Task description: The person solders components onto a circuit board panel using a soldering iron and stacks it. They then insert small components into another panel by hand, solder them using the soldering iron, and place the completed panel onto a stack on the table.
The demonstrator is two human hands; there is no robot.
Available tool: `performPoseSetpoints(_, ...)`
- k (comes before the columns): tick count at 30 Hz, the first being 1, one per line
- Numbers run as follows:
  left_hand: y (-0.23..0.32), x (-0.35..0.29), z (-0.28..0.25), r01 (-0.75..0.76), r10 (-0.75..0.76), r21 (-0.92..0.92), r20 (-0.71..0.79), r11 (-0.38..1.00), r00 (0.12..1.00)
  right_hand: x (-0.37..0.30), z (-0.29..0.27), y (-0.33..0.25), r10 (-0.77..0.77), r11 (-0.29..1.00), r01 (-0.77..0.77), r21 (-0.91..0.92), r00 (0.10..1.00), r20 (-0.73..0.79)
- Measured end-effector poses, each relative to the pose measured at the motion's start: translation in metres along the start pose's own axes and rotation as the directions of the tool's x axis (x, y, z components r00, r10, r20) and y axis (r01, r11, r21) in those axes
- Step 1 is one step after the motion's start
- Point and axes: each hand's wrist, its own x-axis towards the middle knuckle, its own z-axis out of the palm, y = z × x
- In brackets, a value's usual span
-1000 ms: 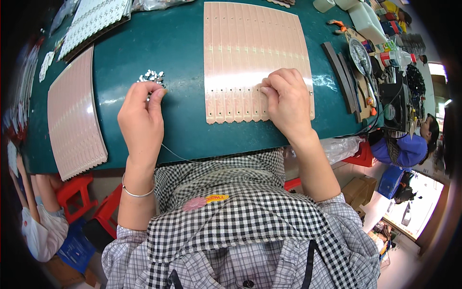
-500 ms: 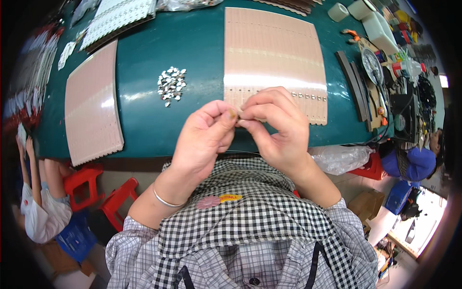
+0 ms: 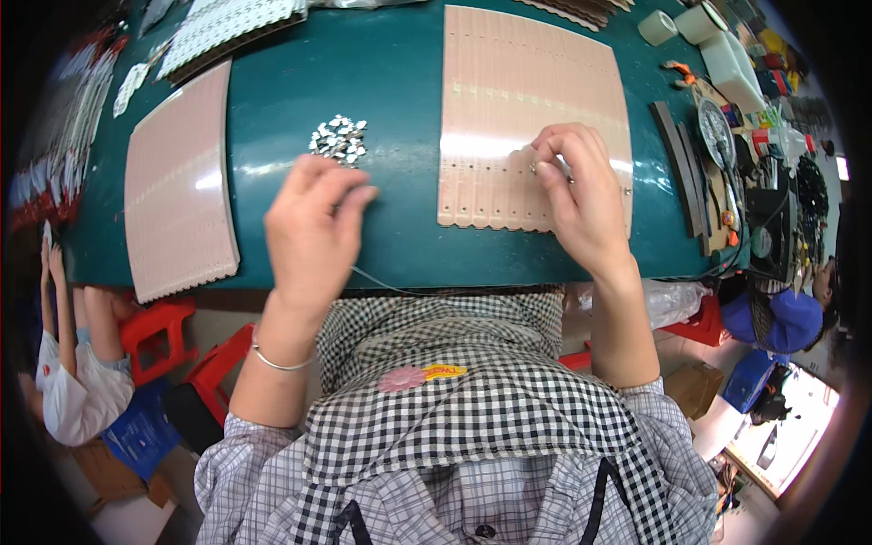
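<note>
Above the large pale pink scalloped-edge panel (image 3: 527,118), my right hand (image 3: 581,195) pinches a small shiny metal piece (image 3: 534,168) over the row of holes near the panel's front edge. Other small metal pieces show along that row, partly covered by this hand. My left hand (image 3: 318,227) is just in front of a pile of small silvery metal pieces (image 3: 338,141) on the green table. Its fingers are loosely bent, slightly blurred, with thumb and forefinger apart and nothing visible between them. The hand hides the pile's near edge.
A second pink panel (image 3: 177,191) lies at the left, and a stack of white panels (image 3: 227,32) at the back left. Dark bars (image 3: 677,168), a round metal dish (image 3: 716,132) and white rolls (image 3: 658,28) occupy the right side. Red stools (image 3: 159,336) and another person (image 3: 86,391) are at the left.
My hands, together in front of me before, have parted. The left went left to the pile; the right went right and forward over the large panel with a metal piece.
</note>
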Motion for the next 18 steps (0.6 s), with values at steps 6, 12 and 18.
performPoseSetpoints(6, -0.021, 0.007, 0.006, 0.046, -0.046, 0.122, -0.007, 0.991, 0.999, -0.004, 0.008, 0.011, 0.033, 0.994, -0.028, -0.107, 0.999, 0.042)
performPoseSetpoints(12, -0.024, 0.009, 0.008, 0.047, -0.049, 0.1, 0.018, 0.994, 0.999, -0.006, 0.009, 0.018, 0.016, 0.984, -0.014, -0.175, 1.0, 0.015)
performPoseSetpoints(18, -0.023, 0.006, 0.009, 0.065, -0.064, 0.033, -0.023, 0.997, 0.998, -0.006, 0.01, 0.017, 0.016, 0.977, -0.007, -0.212, 0.999, 0.042)
